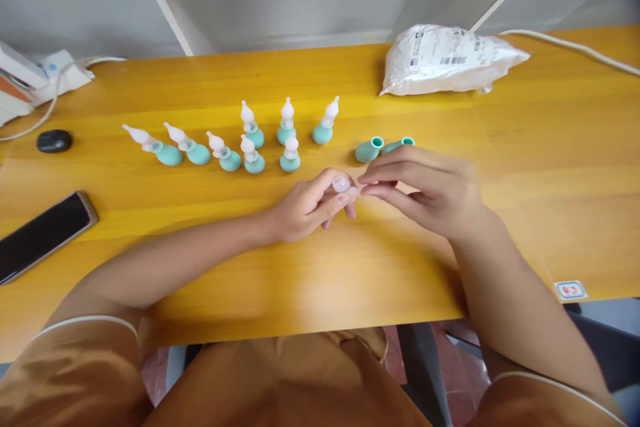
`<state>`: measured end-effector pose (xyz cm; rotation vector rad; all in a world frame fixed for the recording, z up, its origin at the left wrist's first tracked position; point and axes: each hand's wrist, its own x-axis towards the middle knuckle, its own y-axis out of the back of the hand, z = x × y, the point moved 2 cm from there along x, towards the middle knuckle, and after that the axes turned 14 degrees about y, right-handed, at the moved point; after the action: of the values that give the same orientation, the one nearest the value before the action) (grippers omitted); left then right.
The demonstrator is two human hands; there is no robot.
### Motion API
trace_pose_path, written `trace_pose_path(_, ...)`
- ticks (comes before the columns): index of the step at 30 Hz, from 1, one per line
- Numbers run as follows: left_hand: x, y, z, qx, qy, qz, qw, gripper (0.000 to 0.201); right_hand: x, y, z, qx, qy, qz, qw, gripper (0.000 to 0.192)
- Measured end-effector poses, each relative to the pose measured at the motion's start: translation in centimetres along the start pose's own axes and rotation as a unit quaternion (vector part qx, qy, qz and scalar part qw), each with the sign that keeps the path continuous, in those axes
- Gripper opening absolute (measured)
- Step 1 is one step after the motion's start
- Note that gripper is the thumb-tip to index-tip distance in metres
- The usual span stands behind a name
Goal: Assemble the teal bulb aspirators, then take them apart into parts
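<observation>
Clear tip pinched in left hand; right hand just beside it, fingertips closed on its far end; teal bulbs lie beyond.

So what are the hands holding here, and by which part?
The left hand pinches a small clear nozzle piece between thumb and fingers around its body. The right hand has its fingertips at the same piece; its exact grip cannot be told.
</observation>
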<state>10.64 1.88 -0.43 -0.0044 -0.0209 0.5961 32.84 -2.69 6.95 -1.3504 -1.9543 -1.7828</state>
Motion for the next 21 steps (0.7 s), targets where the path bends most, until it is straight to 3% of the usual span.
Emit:
trace_pose_path(4, -0.3, 0.1, 0.2, 0.008, -0.009, 0.012, 1.000, 0.027, -0.1, 0.7, 0.5, -0.045, -0.045, 0.001, 0.998, 0.017)
trace_pose_path(10, -0.6, 0.4, 0.5, 0.022, -0.038, 0.020, 0.999, 0.026, -0.8, -1.2, 1.0, -0.061, -0.059, -0.212, 0.974, 0.016)
trace_pose_path(12, -0.5, 0.4, 0.5, 0.030, -0.034, 0.024, 0.999, 0.026, -1.1, -2.1, 1.1, -0.071, -0.049, -0.253, 0.964, 0.018)
trace_pose_path(16, -0.5, 0.5, 0.5, 0.030, -0.020, 0.026, 0.999, 0.025, -1.5, -3.3, 1.3, -0.075, -0.038, -0.260, 0.962, 0.017)
trace_pose_path(21, -0.4, 0.5, 0.4, 0.028, -0.021, 0.031, 0.999, 0.022, -1.1, -2.9, 1.1, -0.060, -0.049, -0.213, 0.974, 0.017)
